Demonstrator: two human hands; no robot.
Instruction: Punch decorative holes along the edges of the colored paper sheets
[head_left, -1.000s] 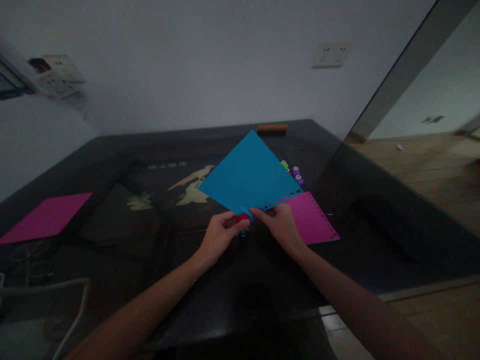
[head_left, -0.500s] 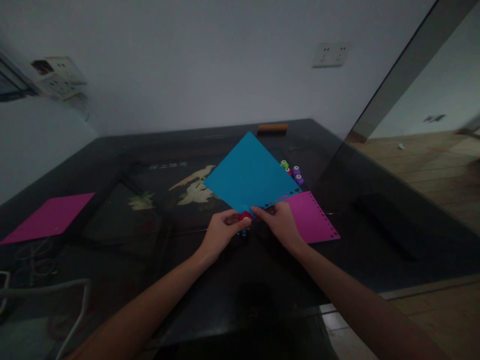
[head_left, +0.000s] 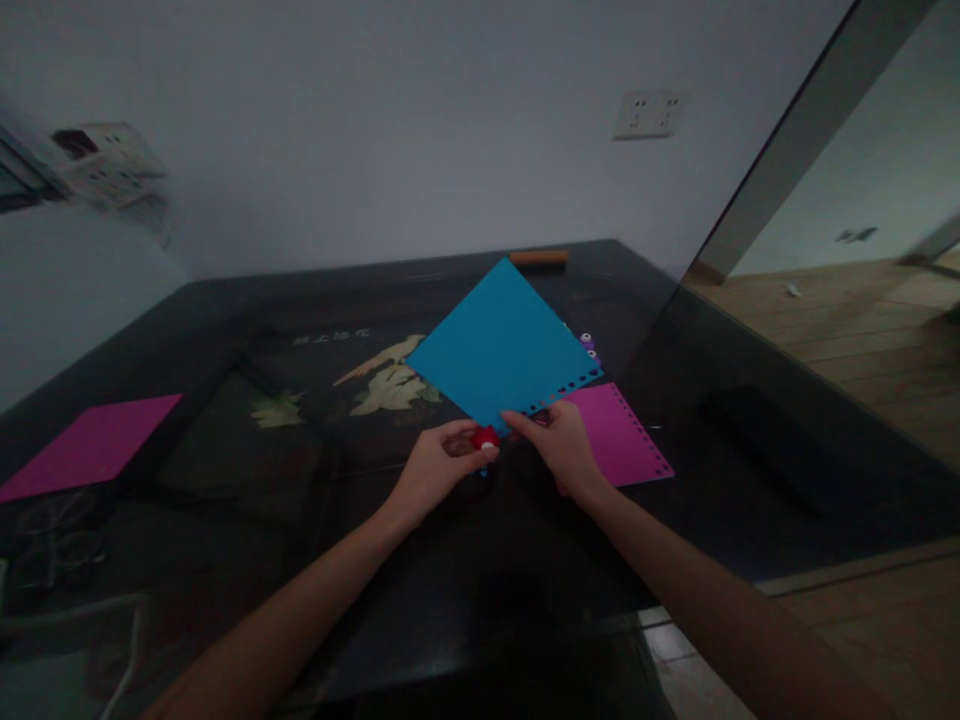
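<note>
My left hand [head_left: 437, 465] is closed around a small red craft punch [head_left: 485, 438] with a white button, at the near corner of a blue sheet of paper [head_left: 499, 345]. My right hand [head_left: 556, 440] pinches the same sheet beside the punch. A row of small cut-out shapes runs along the sheet's lower right edge. Partly beneath my right hand lies a pink sheet [head_left: 622, 440] with cut-outs along its right edge. Small bits of blue show just below the punch. Whether the corner sits inside the punch's slot is hidden by my fingers.
Purple craft punches [head_left: 587, 345] peek out behind the blue sheet. Another pink sheet [head_left: 94, 440] lies at the left of the dark table [head_left: 420, 600]. A brown cylinder [head_left: 538, 258] rests by the wall, and a black object [head_left: 761, 445] lies at the right.
The blue sheet has shifted slightly, now covering more of the punches behind it. The red punch shows a bit more in my left hand. The camera view has moved a little.
</note>
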